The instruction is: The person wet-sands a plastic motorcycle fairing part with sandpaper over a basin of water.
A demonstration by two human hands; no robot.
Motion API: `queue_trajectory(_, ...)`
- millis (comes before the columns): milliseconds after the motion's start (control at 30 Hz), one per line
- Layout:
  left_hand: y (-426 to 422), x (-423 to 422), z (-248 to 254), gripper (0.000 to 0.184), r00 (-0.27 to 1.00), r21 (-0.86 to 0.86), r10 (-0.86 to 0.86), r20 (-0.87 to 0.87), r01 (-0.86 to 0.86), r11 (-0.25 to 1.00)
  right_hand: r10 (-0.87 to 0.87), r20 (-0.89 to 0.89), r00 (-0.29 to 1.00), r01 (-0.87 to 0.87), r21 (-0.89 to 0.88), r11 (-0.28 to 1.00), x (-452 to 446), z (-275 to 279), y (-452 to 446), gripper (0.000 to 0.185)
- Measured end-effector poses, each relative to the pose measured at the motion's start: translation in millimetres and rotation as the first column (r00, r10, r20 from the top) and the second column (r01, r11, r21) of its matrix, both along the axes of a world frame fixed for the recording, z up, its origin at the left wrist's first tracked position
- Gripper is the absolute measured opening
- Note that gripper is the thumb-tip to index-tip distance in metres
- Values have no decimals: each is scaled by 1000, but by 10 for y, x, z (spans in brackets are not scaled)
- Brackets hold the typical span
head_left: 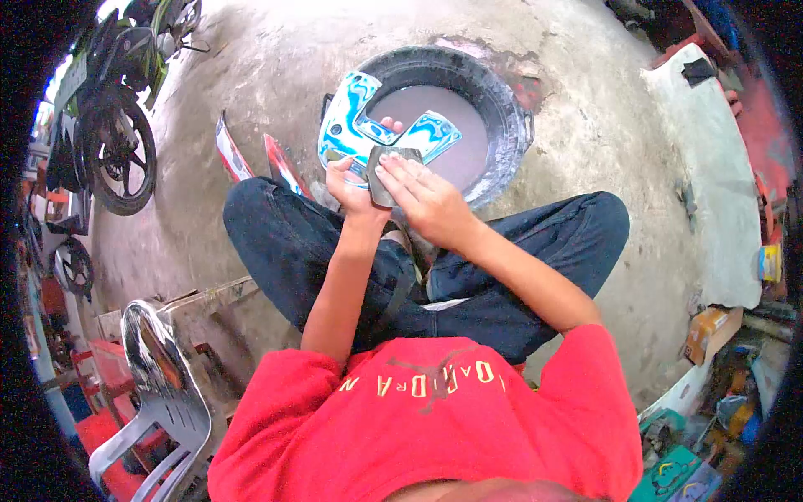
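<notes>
A blue-and-white motorcycle fairing panel [341, 125], angular with a hole near its left side, is held over the near edge of a round dark tub [507, 100]. My left hand [350, 192] is closed on the panel's lower edge, with fingertips showing behind it. A dark grey sheet of sandpaper [381, 189] lies against the panel's lower part. My right hand [428, 197] has its fingers together on the sandpaper, pressing it to the panel. Cloudy greyish water [458, 134] fills the bottom of the tub.
Two red-and-white panels [283, 164] stand left of my knee. A motorcycle wheel [117, 151] is at the upper left, with a silver chair-like frame [167, 393] below. A pale slab [711, 184], a cardboard box [711, 333] and flip-flops [669, 475] lie at right.
</notes>
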State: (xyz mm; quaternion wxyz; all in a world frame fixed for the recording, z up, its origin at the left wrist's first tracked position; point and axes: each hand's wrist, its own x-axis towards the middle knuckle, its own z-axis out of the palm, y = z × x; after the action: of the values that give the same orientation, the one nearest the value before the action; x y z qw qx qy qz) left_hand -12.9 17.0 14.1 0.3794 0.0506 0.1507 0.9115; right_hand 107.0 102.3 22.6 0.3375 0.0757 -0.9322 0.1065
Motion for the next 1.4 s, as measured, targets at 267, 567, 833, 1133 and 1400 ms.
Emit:
queue_trajectory(267,37,35,109,80,989,-28,46,-138,-51,998,-73,1,997,73,-104,992,11,54,54,39)
queue_trajectory(567,3,22,187,85,992,12,31,-124,-30,999,-77,-44,996,76,-14,997,13,131,13,43)
queue_trajectory(833,69,87,301,77,959,-58,213,-185,-227,972,-109,-17,994,107,-95,990,15,122,10,46)
queue_trajectory(1133,1,171,391,77,988,-55,104,-113,-111,992,-47,-9,999,47,-14,999,76,317,-94,41)
queue_trajectory(1400,19,82,230,77,995,-31,52,-83,-54,998,-140,-16,990,139,-41,989,42,141,108,41)
